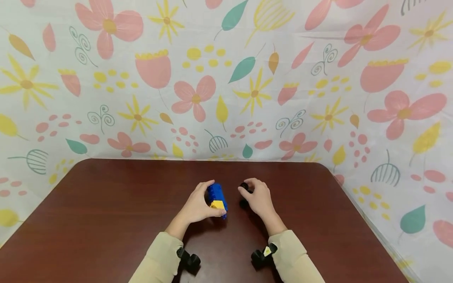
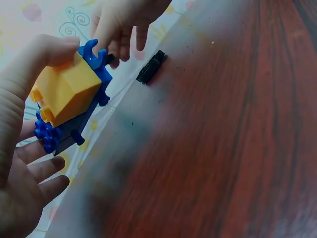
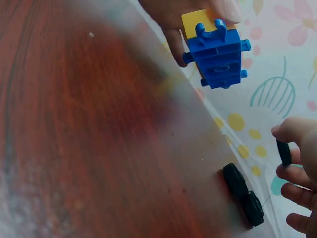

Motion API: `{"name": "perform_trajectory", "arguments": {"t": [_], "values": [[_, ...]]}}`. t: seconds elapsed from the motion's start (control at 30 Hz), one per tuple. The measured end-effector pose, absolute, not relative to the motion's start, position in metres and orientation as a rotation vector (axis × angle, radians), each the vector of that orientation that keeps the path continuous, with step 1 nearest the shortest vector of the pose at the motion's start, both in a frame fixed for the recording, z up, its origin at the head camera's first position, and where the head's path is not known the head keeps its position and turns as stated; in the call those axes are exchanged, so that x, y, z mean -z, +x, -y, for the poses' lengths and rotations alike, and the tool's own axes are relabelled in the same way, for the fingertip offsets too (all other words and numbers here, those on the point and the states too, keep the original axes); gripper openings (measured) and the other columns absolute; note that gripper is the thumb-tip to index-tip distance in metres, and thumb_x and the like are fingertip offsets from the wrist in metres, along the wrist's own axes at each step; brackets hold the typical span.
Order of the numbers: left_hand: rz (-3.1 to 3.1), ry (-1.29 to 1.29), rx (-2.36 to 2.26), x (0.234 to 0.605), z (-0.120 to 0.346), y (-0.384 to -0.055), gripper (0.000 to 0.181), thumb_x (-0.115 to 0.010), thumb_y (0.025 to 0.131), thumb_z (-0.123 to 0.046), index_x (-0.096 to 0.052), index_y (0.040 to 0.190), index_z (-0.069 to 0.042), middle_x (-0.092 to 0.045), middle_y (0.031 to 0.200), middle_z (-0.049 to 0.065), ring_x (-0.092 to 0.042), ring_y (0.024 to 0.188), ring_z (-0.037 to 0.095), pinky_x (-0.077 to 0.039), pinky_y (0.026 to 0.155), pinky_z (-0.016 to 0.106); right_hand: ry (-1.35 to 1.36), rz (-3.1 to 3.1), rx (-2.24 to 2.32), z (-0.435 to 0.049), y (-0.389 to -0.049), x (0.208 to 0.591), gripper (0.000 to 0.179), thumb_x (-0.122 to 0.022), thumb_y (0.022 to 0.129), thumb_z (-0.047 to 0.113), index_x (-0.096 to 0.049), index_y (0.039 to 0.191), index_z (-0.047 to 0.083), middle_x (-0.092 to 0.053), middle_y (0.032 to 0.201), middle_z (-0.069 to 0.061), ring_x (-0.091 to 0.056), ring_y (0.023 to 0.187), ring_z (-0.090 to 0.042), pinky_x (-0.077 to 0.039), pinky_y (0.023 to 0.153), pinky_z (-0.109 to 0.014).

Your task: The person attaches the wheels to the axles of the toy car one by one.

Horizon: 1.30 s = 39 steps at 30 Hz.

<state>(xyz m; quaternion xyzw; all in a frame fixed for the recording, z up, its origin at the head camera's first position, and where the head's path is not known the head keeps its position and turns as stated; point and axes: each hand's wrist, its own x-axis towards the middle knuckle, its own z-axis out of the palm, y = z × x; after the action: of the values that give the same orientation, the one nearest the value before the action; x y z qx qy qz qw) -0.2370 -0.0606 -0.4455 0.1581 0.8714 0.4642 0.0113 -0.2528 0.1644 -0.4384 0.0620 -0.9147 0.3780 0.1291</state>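
My left hand [image 1: 196,205] grips a blue toy car chassis [image 1: 216,192] between thumb and fingers, above the table. A yellow sloped brick [image 2: 69,89] sits on the studs at one end of the chassis. In the right wrist view the chassis's underside shows, with a hook and several bare axle pegs [image 3: 244,45] along its sides. To the right, my right hand [image 1: 260,199] pinches one black toy wheel [image 3: 284,151] between thumb and fingers. Below that hand, two black wheels [image 3: 235,179] lie touching on the table.
The brown wooden table [image 1: 116,212] has a rounded far edge. Behind it hangs a white cloth [image 1: 226,90] with a flower print. A black wrist device [image 1: 191,262] is strapped on each cuff.
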Motion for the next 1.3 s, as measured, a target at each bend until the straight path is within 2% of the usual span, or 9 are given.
{"name": "perform_trajectory", "arguments": {"t": [0.2, 0.4, 0.67, 1.0, 1.3], "values": [[-2.714, 0.485, -1.472, 0.443, 0.058, -0.239, 0.103, -0.083, 0.063, -0.052, -0.036, 0.145, -0.012, -0.044, 0.139, 0.011, -0.05, 0.119, 0.028, -0.049, 0.092, 0.048, 0.257, 2.576, -1.2, -0.165, -0.256, 0.435, 0.037, -0.065, 0.089, 0.03, -0.064, 0.12, 0.01, -0.065, 0.113, -0.012, -0.063, 0.101, -0.028, -0.053, 0.085, -0.046], [-2.689, 0.491, -1.476, 0.441, 0.056, -0.238, 0.103, -0.083, 0.063, -0.049, -0.035, 0.146, -0.011, -0.044, 0.141, 0.012, -0.049, 0.121, 0.029, -0.048, 0.094, 0.049, 0.227, 2.535, -1.289, -0.165, -0.256, 0.433, 0.033, -0.066, 0.088, 0.031, -0.065, 0.116, 0.013, -0.066, 0.109, -0.009, -0.064, 0.096, -0.025, -0.054, 0.082, -0.042], [-2.68, 0.533, -1.481, 0.44, 0.057, -0.239, 0.1, -0.083, 0.066, -0.045, -0.032, 0.148, -0.015, -0.04, 0.145, 0.011, -0.048, 0.127, 0.031, -0.046, 0.097, 0.05, 0.194, 2.497, -1.427, -0.163, -0.256, 0.43, 0.035, -0.069, 0.086, 0.03, -0.064, 0.113, 0.008, -0.066, 0.108, -0.011, -0.062, 0.094, -0.024, -0.053, 0.083, -0.04], [-2.576, 0.556, -1.605, 0.443, 0.059, -0.243, 0.095, -0.08, 0.071, -0.037, -0.03, 0.149, -0.015, -0.035, 0.15, 0.013, -0.043, 0.133, 0.034, -0.043, 0.102, 0.048, 0.257, 2.449, -1.612, -0.168, -0.253, 0.432, 0.026, -0.071, 0.085, 0.026, -0.061, 0.101, 0.008, -0.07, 0.102, -0.009, -0.063, 0.088, -0.019, -0.05, 0.076, -0.023], [-2.526, 0.513, -1.659, 0.444, 0.063, -0.243, 0.094, -0.079, 0.073, -0.033, -0.029, 0.149, -0.013, -0.035, 0.151, 0.01, -0.041, 0.134, 0.032, -0.041, 0.104, 0.049, 0.376, 2.425, -1.7, -0.161, -0.245, 0.427, 0.025, -0.07, 0.085, 0.028, -0.057, 0.096, 0.009, -0.07, 0.107, -0.008, -0.063, 0.095, -0.022, -0.052, 0.076, -0.024]]}}
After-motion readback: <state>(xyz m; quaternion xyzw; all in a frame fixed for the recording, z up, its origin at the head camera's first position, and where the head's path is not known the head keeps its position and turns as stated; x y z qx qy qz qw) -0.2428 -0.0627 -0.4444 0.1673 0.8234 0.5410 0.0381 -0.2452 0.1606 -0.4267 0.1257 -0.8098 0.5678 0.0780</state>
